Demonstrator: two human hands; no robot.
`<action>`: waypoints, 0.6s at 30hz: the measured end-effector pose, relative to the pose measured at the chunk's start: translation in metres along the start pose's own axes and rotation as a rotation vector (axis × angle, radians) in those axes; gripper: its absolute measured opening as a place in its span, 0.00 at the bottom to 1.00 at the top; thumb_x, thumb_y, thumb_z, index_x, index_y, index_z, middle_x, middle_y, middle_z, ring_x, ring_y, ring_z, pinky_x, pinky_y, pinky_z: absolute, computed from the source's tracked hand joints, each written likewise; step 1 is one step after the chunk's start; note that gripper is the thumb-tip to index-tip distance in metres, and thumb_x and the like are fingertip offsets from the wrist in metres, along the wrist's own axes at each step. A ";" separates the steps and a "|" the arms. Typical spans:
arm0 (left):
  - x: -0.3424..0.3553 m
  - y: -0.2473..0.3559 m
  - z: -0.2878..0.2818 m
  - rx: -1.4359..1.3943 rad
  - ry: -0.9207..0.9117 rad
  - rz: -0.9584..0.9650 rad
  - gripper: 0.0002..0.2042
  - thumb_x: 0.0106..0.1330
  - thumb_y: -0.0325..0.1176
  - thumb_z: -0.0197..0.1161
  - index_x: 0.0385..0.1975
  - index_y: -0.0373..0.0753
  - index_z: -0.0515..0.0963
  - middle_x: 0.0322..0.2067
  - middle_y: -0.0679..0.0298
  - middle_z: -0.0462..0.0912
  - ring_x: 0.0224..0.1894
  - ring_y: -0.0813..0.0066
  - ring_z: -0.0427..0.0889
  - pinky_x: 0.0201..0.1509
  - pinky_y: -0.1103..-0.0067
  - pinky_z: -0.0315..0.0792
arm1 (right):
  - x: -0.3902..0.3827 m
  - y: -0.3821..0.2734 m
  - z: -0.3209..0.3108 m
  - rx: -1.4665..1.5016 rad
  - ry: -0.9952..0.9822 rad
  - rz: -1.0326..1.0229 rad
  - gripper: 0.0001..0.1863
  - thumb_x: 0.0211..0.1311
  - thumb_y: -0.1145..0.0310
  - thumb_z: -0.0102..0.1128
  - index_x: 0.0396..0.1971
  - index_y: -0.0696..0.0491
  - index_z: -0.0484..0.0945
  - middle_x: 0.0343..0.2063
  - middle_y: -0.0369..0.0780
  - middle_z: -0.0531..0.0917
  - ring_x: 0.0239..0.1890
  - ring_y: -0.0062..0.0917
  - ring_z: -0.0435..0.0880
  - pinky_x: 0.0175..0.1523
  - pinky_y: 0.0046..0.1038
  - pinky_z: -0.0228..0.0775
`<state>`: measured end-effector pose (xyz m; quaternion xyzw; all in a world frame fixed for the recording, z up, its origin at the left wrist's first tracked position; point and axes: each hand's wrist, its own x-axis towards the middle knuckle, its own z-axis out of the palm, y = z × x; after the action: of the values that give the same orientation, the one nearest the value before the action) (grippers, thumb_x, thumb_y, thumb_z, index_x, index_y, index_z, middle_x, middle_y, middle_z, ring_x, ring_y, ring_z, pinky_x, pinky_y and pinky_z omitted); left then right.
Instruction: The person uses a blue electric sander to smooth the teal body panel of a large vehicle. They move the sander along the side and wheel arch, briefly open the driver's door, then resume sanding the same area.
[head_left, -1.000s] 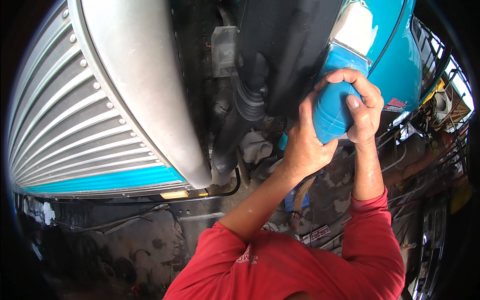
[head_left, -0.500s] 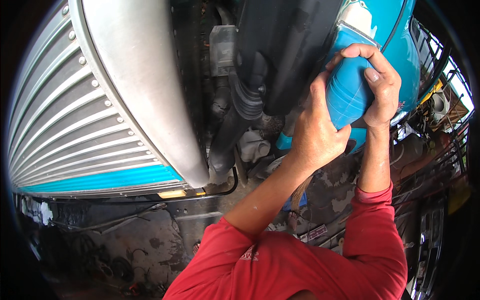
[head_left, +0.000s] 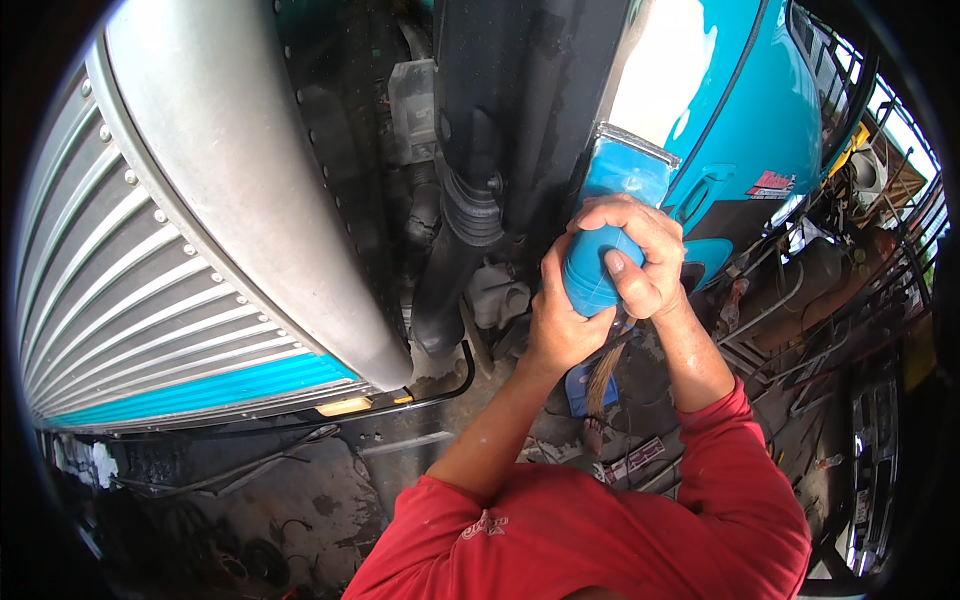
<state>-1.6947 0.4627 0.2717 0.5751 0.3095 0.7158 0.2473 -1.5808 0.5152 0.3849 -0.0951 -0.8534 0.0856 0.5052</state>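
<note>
Both my hands grip a blue hand sanding block with a rounded handle and a metal clip across its far end (head_left: 628, 175). My left hand (head_left: 562, 315) wraps the handle's left side, fingers closed. From the right, my right hand (head_left: 648, 262) curls over the top, its thumb along the handle. The block lies along the edge of a teal vehicle cab panel (head_left: 740, 120), just below a white patch (head_left: 662, 75) on the paint. My hands hide the underside of the block.
A black upright duct (head_left: 535, 100) stands just left of the panel. Farther left is a ribbed silver body (head_left: 230, 170) with a teal stripe. A broom (head_left: 600, 385) and blue dustpan (head_left: 578, 390) lie below my hands. Metal frames and a rusty cylinder (head_left: 850, 275) stand at the right.
My hands have drawn the sanding block down the panel toward me, baring more of the white patch and the door handle. The view has shifted too. Both hands keep their grip.
</note>
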 end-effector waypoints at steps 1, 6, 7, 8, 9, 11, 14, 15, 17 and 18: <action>-0.004 -0.002 -0.001 0.003 -0.003 -0.011 0.45 0.58 0.26 0.78 0.76 0.39 0.59 0.63 0.40 0.80 0.64 0.42 0.84 0.64 0.58 0.80 | -0.003 0.001 0.003 0.004 0.000 0.001 0.20 0.53 0.68 0.61 0.44 0.62 0.86 0.37 0.51 0.89 0.39 0.43 0.92 0.49 0.36 0.83; 0.000 0.011 -0.004 0.044 -0.023 -0.084 0.45 0.60 0.26 0.76 0.76 0.40 0.57 0.60 0.37 0.81 0.62 0.36 0.84 0.63 0.55 0.81 | 0.003 -0.003 0.000 0.008 -0.002 0.021 0.21 0.54 0.66 0.60 0.44 0.63 0.86 0.37 0.51 0.89 0.39 0.43 0.92 0.48 0.36 0.83; 0.007 0.016 -0.003 0.054 -0.017 -0.061 0.44 0.59 0.26 0.77 0.75 0.38 0.58 0.60 0.39 0.80 0.62 0.41 0.85 0.62 0.57 0.80 | 0.009 -0.006 -0.003 0.006 -0.002 0.026 0.21 0.54 0.65 0.59 0.44 0.63 0.86 0.37 0.51 0.89 0.39 0.42 0.92 0.48 0.37 0.83; 0.014 0.021 -0.001 0.062 -0.012 -0.040 0.44 0.59 0.26 0.78 0.75 0.36 0.58 0.60 0.41 0.80 0.61 0.47 0.85 0.62 0.60 0.80 | 0.016 -0.008 -0.007 -0.015 0.004 0.065 0.22 0.55 0.63 0.58 0.44 0.62 0.86 0.37 0.50 0.90 0.39 0.42 0.92 0.49 0.36 0.83; 0.022 0.027 0.001 0.070 -0.005 -0.020 0.44 0.59 0.26 0.79 0.74 0.35 0.59 0.61 0.43 0.79 0.60 0.53 0.85 0.61 0.62 0.80 | 0.024 -0.011 -0.012 -0.003 0.026 0.076 0.22 0.57 0.62 0.58 0.45 0.62 0.86 0.37 0.49 0.90 0.39 0.40 0.92 0.49 0.36 0.83; 0.034 0.041 0.004 0.080 -0.011 -0.021 0.46 0.56 0.24 0.78 0.74 0.37 0.57 0.62 0.41 0.79 0.62 0.47 0.86 0.62 0.60 0.81 | 0.040 -0.017 -0.022 0.039 0.040 0.125 0.23 0.59 0.60 0.57 0.45 0.62 0.86 0.37 0.48 0.90 0.40 0.38 0.92 0.50 0.35 0.83; 0.056 0.060 0.012 0.012 -0.023 -0.010 0.47 0.56 0.23 0.76 0.75 0.40 0.55 0.61 0.39 0.80 0.63 0.44 0.85 0.62 0.57 0.82 | 0.065 -0.024 -0.037 0.066 0.040 0.149 0.25 0.63 0.56 0.55 0.47 0.62 0.85 0.37 0.47 0.90 0.40 0.35 0.92 0.50 0.34 0.82; 0.062 0.066 0.015 -0.006 -0.027 -0.009 0.48 0.56 0.23 0.76 0.76 0.40 0.54 0.60 0.37 0.80 0.62 0.40 0.86 0.61 0.56 0.83 | 0.072 -0.026 -0.042 0.106 0.026 0.171 0.25 0.64 0.56 0.54 0.47 0.62 0.85 0.37 0.47 0.90 0.41 0.35 0.91 0.51 0.34 0.82; 0.074 0.079 0.020 -0.002 -0.026 0.009 0.48 0.56 0.23 0.76 0.76 0.40 0.53 0.58 0.34 0.81 0.59 0.33 0.85 0.59 0.55 0.83 | 0.086 -0.026 -0.052 0.123 0.051 0.219 0.28 0.66 0.54 0.50 0.50 0.63 0.83 0.38 0.49 0.89 0.42 0.36 0.90 0.53 0.33 0.82; 0.078 0.084 0.022 0.057 -0.010 0.072 0.48 0.56 0.22 0.76 0.76 0.37 0.52 0.53 0.33 0.82 0.54 0.33 0.87 0.55 0.53 0.84 | 0.092 -0.025 -0.057 0.127 0.048 0.192 0.30 0.66 0.53 0.48 0.51 0.65 0.82 0.39 0.52 0.89 0.43 0.38 0.90 0.54 0.34 0.81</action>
<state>-1.6898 0.4644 0.3883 0.5961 0.3075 0.7124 0.2065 -1.5758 0.5162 0.4957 -0.1460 -0.8208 0.1852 0.5202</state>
